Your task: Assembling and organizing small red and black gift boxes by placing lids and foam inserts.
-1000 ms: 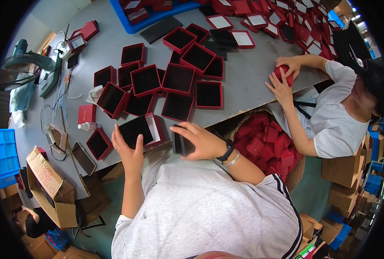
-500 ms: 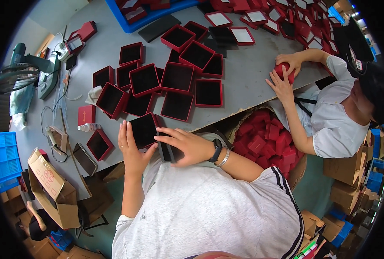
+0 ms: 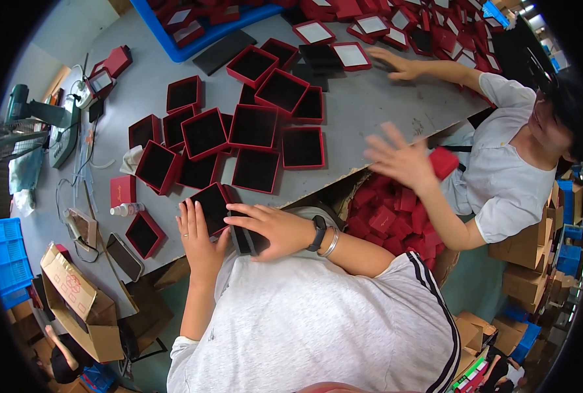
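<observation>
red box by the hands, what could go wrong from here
The red box between the left hand and the right hand is near the table's front edge, so it might slip off if pushed.

The black pads at the right hand could catch on the box's rim.

The white bottle lies on its side close by, so a bump might roll it.

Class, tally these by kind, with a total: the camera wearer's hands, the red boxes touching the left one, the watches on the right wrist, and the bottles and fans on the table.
Hands (left hand, right hand): 2
Black-lined red box: 1
Black watch: 1
Small bottle: 1
Fan: 1
Total: 6
</observation>
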### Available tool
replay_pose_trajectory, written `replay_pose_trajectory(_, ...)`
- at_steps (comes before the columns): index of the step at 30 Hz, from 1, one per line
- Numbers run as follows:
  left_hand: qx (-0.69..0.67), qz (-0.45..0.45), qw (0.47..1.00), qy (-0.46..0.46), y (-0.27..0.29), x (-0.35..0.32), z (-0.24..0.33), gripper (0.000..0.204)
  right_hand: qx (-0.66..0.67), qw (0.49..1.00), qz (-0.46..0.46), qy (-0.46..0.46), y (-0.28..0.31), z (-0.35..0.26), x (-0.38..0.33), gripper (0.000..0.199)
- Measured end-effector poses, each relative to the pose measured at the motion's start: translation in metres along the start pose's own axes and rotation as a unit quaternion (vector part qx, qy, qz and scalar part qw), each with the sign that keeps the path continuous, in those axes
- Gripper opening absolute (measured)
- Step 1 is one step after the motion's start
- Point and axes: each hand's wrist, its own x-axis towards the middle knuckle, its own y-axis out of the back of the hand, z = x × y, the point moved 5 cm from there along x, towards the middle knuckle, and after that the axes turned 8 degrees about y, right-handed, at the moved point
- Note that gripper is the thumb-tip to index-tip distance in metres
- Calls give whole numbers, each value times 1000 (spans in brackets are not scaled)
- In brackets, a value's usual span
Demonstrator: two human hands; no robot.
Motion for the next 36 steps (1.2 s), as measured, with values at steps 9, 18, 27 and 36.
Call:
replay_pose_trajectory(9,48,83,995,-7,31,-7,7,59,-36,999,20,16,2,-3,-2,92)
replay_pose_trajectory(18,102,16,984,-145,32,0,6,25,-130,988,-60,53,25,-26,17,85)
replay_pose_trajectory(27,98,-131,978,-131,35,30,20,76,-180,973,-147,17,-1,-14,42,80)
replay_pose_trajectory(36,172,-113,969,-135,13,30,27,79,-189,964,-183,-33,-11,-9,45,73)
